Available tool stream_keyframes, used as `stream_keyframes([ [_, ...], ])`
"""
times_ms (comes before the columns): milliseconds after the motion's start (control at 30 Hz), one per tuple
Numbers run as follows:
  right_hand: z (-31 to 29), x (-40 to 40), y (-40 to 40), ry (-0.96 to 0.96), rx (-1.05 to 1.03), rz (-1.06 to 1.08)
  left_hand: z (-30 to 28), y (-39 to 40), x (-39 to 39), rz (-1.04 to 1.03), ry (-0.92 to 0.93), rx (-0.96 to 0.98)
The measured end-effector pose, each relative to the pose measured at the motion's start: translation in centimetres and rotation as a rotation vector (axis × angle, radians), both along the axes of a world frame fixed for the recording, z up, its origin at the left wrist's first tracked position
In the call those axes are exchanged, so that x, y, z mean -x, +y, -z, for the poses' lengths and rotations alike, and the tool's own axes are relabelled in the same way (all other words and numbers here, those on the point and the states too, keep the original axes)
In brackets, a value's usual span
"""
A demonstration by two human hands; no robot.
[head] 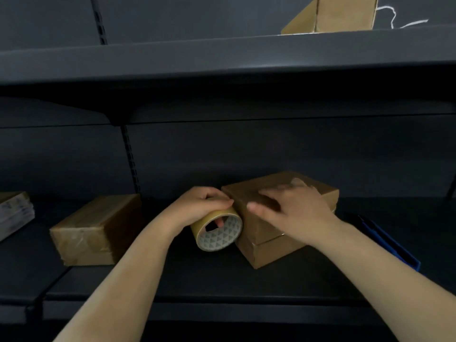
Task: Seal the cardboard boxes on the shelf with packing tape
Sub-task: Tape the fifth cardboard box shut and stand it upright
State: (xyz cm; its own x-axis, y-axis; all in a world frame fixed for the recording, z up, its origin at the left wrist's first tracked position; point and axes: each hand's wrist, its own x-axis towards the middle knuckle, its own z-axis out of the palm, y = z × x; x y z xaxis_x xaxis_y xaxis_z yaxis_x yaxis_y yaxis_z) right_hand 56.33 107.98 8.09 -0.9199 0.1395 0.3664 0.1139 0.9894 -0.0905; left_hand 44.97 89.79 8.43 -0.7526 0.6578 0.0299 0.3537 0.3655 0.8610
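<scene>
A brown cardboard box [261, 245] stands on the dark shelf [197, 280], turned at an angle, flaps down. My right hand [293, 208] rests flat on its top, fingers spread. Pressed against the box's left corner is a roll of tan packing tape [219, 230] with a grey patterned core. My left hand [197, 206] grips this roll from above, a finger showing inside the core. A second cardboard box [96, 230], glossy with tape, sits to the left on the same shelf.
An open cardboard box [340, 13] stands on the upper shelf [222, 55], with a white cord [394, 18] beside it. A blue object [392, 245] lies at the right of the lower shelf. A stack of flat cardboard [12, 213] sits far left.
</scene>
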Motion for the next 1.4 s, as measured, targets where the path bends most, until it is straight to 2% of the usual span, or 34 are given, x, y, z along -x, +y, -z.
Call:
stream_keyframes([
  [67, -1.3, 1.8, 0.0, -0.073, 0.21, 0.075, -0.7, 0.0, 0.1, 0.016, -0.062, 0.037],
  [100, -1.6, 2.8, -0.1, -0.154, 0.252, 0.129, -1.0, 0.0, 0.1, 0.035, -0.103, 0.062],
  [200, -1.1, 4.9, -0.4, -0.354, 0.186, 0.229, -1.4, -0.3, 0.3, 0.125, -0.236, 0.086],
  [400, -0.9, 6.4, 1.0, -0.443, 0.182, 0.213, -0.5, -1.0, 0.2, 0.236, -0.459, -0.083],
  [533, -0.9, 6.6, 2.3, -0.462, 0.2, 0.079, 1.8, -0.4, -2.0, 0.125, -0.537, -0.17],
  [667, -1.5, 7.1, 3.0, -0.508, 0.231, -0.049, 3.8, -0.1, -3.4, -0.019, -0.445, -0.224],
  [767, -1.9, 7.0, 2.9, -0.418, 0.267, -0.149, 2.9, -0.8, -3.5, 0.068, -0.544, -0.255],
  [833, -2.4, 6.4, 2.6, -0.249, 0.227, -0.207, 2.7, -0.9, -3.8, 0.107, -0.462, -0.198],
  [933, -2.2, 4.3, 1.6, 0.025, 0.086, -0.306, 3.1, -0.3, -4.2, 0.052, -0.235, -0.125],
  [1033, -1.1, 2.2, 1.1, -0.037, 0.088, -0.35, 3.7, 0.1, -3.8, 0.052, -0.014, -0.121],
  [1133, 0.8, 1.6, 1.9, -0.053, 0.091, -0.354, 4.4, 0.2, -3.6, 0.138, -0.033, -0.199],
  [1233, 1.9, 2.2, 2.2, 0.056, 0.243, -0.393, 4.6, 0.8, -3.4, 0.179, -0.13, -0.237],
  [1400, 2.4, 3.2, 3.0, 0.139, 0.392, -0.462, 3.7, 0.8, -2.9, 0.253, -0.14, -0.134],
])
